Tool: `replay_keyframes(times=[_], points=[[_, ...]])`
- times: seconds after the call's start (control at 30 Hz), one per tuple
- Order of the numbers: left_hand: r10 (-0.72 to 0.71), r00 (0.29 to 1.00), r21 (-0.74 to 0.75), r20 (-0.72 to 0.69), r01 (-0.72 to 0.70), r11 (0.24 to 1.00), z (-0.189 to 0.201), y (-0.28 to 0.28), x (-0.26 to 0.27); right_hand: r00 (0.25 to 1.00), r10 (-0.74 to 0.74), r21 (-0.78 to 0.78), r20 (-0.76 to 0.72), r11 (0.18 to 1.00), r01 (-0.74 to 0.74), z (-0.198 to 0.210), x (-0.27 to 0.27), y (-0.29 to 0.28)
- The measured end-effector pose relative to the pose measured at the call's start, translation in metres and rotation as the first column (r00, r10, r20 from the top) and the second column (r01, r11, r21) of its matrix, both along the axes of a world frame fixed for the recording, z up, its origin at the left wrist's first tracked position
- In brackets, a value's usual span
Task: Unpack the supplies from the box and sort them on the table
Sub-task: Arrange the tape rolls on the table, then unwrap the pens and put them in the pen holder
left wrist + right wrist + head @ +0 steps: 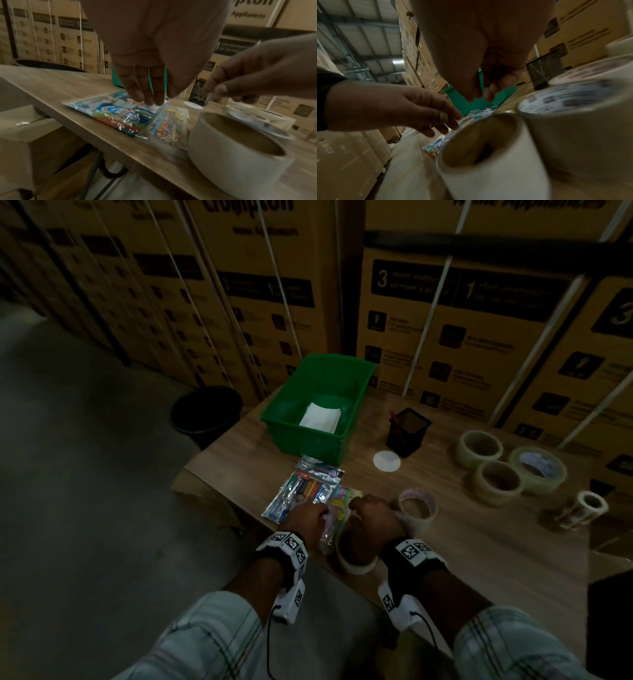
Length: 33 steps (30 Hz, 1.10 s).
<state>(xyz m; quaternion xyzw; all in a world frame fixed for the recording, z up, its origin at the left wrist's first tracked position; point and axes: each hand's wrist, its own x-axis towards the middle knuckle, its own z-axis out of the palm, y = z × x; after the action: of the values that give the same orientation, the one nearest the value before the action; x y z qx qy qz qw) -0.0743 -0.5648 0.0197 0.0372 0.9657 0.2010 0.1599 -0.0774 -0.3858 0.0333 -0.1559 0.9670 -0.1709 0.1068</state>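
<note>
Both packets [301, 494] lie just in front of the green box [318, 405]. The left hand [306, 520] and right hand [371, 517] hover, fingers relaxed (nothing held); edges should be squared gently.

Dim, underexposed views — corners vignetted and bowed, wrist pictures motion-blurred, one ceiling light [398, 62] glowing upper left.
</note>
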Motion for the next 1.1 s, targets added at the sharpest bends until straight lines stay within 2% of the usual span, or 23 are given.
replay_keyframes(times=[0.17,0.33,0.47,0.53,0.73,0.83,1.0,1.1], points=[[-0.156,0.973,-0.158,0.172,0.183,0.97,-0.007,0.002,-0.003,0.984,0.002,0.201,0.18,0.979,-0.039,-0.002,-0.026,-0.016],[-0.272,0.949,-0.159,0.156,0.296,0.942,-0.019,-0.009,-0.008,0.975,-0.006,0.336,0.222,0.939,-0.07,-0.011,-0.031,-0.031],[-0.333,0.94,-0.157,0.075,0.341,0.927,-0.031,-0.015,-0.013,0.936,-0.054,0.311,0.347,0.948,-0.061,-0.007,-0.03,-0.044],[-0.355,0.933,-0.13,0.05,0.359,0.924,-0.039,-0.017,-0.017,0.931,-0.083,0.328,0.356,0.944,-0.042,-0.004,-0.029,-0.052],[-0.352,0.93,-0.02,0.105,0.356,0.934,-0.044,-0.016,-0.032,0.897,-0.186,0.337,0.4,0.94,0.044,-0.015,-0.024,-0.068],[-0.373,0.926,0.034,0.063,0.371,0.928,-0.047,-0.019,-0.032,0.887,-0.249,0.299,0.389,0.945,0.134,-0.02,-0.019,-0.073],[-0.375,0.92,0.147,0.117,0.357,0.922,-0.031,-0.027,-0.055,0.892,-0.26,0.187,0.37,0.961,0.202,-0.004,-0.02,-0.073],[-0.426,0.903,0.211,0.048,0.408,0.888,-0.01,-0.027,-0.073,0.925,-0.259,0.143,0.279,0.963,0.227,0.012,-0.027,-0.067]])
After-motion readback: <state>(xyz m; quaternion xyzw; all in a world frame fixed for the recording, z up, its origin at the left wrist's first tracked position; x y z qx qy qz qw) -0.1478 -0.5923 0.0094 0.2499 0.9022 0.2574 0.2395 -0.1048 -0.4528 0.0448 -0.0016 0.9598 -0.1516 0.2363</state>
